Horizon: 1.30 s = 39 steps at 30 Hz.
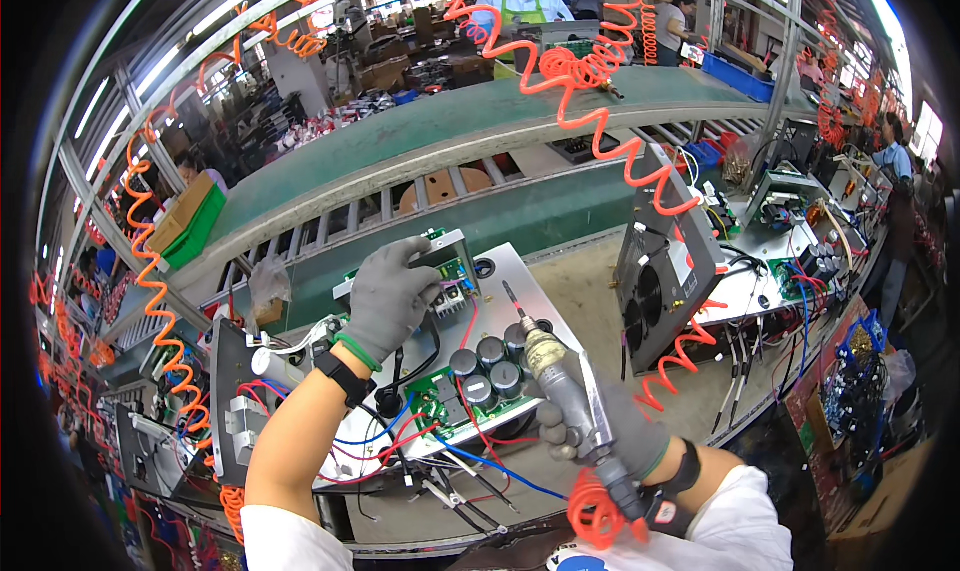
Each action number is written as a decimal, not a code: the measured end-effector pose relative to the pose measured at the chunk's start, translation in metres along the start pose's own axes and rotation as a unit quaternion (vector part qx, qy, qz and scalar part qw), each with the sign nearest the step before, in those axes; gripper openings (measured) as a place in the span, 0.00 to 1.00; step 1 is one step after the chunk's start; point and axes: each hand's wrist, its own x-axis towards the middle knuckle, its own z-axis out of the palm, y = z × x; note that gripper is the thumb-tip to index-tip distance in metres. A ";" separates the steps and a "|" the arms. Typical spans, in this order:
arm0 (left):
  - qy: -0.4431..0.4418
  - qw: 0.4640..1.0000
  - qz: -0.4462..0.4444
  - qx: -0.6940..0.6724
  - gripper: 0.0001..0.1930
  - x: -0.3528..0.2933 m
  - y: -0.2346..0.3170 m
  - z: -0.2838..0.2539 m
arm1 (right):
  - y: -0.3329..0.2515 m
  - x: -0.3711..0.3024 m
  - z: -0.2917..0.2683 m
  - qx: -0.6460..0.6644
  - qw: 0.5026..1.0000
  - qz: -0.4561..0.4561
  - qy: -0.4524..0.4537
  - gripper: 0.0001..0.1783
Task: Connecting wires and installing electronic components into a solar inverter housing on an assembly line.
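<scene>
My left hand [385,301], in a grey glove with a green cuff, curls its fingers over the top of a grey metal bracket [456,255] that has a circuit board on it. The bracket stands on a white metal chassis plate [530,281]. My right hand [630,431], also gloved, is closed round an air screwdriver [565,381]. Its bit [512,297] points up and away, above the plate and right of the bracket. Several dark capacitors [480,389] stand on a green circuit board [438,403] nearer me, with red, blue and black wires around it.
On the right stands another chassis with a dark fan panel [660,271]. A green conveyor belt [400,151] runs across behind the bench, with metal rollers [350,214] alongside. Orange coiled air hoses [600,121] hang overhead. A person [520,11] is beyond the belt.
</scene>
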 end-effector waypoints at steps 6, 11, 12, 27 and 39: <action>0.004 1.000 0.008 0.004 0.09 -0.001 -0.001 -0.001 | -0.059 0.003 0.009 -0.205 0.975 0.065 0.056 0.24; 0.050 0.991 -0.007 -0.127 0.07 0.000 -0.001 -0.006 | -0.098 0.022 0.023 -0.239 0.949 0.189 0.074 0.20; 0.046 0.984 -0.036 -0.166 0.06 0.001 0.000 -0.008 | -0.102 0.024 0.024 -0.247 0.946 0.196 0.075 0.20; -0.015 0.977 -0.036 -0.210 0.07 0.001 -0.001 -0.013 | -0.099 0.010 0.024 -0.234 0.955 0.180 0.021 0.19; -0.004 0.990 -0.038 -0.137 0.14 0.000 0.020 -0.018 | -0.071 -0.052 0.033 -0.408 0.913 0.013 0.023 0.18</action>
